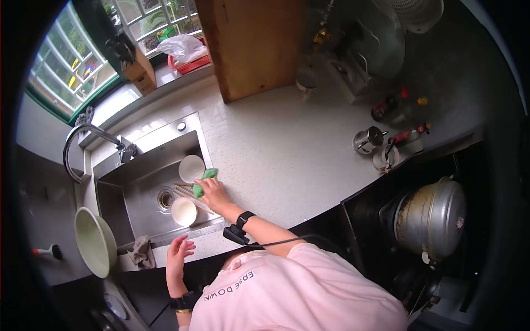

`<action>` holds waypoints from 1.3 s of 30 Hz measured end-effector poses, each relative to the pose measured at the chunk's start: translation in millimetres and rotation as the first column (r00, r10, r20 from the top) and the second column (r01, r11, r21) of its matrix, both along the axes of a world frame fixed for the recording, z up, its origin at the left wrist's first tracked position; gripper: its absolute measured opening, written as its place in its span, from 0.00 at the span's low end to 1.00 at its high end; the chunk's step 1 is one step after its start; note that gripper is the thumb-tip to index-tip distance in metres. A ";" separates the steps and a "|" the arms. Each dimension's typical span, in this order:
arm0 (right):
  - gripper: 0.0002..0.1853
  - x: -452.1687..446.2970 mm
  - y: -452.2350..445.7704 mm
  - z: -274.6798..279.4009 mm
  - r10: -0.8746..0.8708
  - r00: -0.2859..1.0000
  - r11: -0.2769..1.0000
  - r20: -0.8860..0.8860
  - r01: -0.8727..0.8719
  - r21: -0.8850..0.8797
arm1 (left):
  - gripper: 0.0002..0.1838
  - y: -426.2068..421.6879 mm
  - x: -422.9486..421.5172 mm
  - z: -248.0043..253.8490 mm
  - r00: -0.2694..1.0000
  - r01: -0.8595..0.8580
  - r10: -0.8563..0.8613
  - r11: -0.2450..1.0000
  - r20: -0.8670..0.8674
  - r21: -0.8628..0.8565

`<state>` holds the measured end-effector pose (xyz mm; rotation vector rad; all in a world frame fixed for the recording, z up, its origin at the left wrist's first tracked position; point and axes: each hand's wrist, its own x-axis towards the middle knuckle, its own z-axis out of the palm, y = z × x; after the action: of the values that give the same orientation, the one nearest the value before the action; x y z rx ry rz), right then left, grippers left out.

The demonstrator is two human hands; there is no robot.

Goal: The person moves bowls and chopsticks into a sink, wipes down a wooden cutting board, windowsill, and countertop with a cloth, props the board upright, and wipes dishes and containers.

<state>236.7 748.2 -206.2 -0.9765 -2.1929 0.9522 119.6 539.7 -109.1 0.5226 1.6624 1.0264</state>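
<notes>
My right hand (215,197) grips a green cloth (207,181) at the sink's right edge. Beside it in the steel sink (132,196) are two white bowls: the farther bowl (191,168) sits just past the cloth, and the nearer bowl (184,212) lies closer to me. Several chopsticks (185,190) rest between the bowls, partly hidden by my right hand. My left hand (178,255) is raised in front of the sink's near edge, fingers apart and holding nothing.
A curved faucet (91,128) rises at the sink's far left. Near the left edge stand a pale green basin (95,243) and a crumpled grey rag (142,252). A wooden board (256,49) leans at the back; a large pot (433,219) sits at the right.
</notes>
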 end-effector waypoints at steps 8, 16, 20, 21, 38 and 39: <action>0.24 138.3 62.8 69.4 -0.382 0.916 0.924 -0.125 0.375 -0.072 | 0.22 30.7 -17.1 -44.8 0.911 0.372 -0.337 0.919 -0.236 0.126; 0.23 302.6 33.5 -35.9 -0.634 0.716 0.772 0.292 0.561 0.300 | 0.32 41.1 -9.4 -55.0 0.689 0.637 -0.585 0.771 -0.427 -0.028; 0.16 162.3 -11.1 -53.0 -0.544 0.839 0.839 0.025 0.543 0.021 | 0.33 46.1 -4.2 -52.1 0.704 0.625 -0.594 0.779 -0.389 -0.057; 0.19 121.3 -21.0 -35.5 -0.450 0.892 0.873 0.043 0.450 -0.189 | 0.33 48.1 -3.5 -51.0 0.716 0.616 -0.594 0.785 -0.368 -0.068; 0.20 195.0 116.3 29.5 -0.470 0.876 0.840 -0.106 0.407 -0.358 | 0.57 115.4 31.4 -117.0 0.792 0.472 -0.464 0.878 -0.397 -0.084; 0.20 224.9 138.3 28.8 -0.496 0.865 0.840 -0.077 0.456 -0.292 | 0.59 120.5 37.3 -119.4 0.790 0.466 -0.458 0.881 -0.408 -0.087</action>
<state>461.6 886.6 -177.4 -1.4433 -1.6002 1.0447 156.9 660.2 -228.5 1.1678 1.7625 0.5836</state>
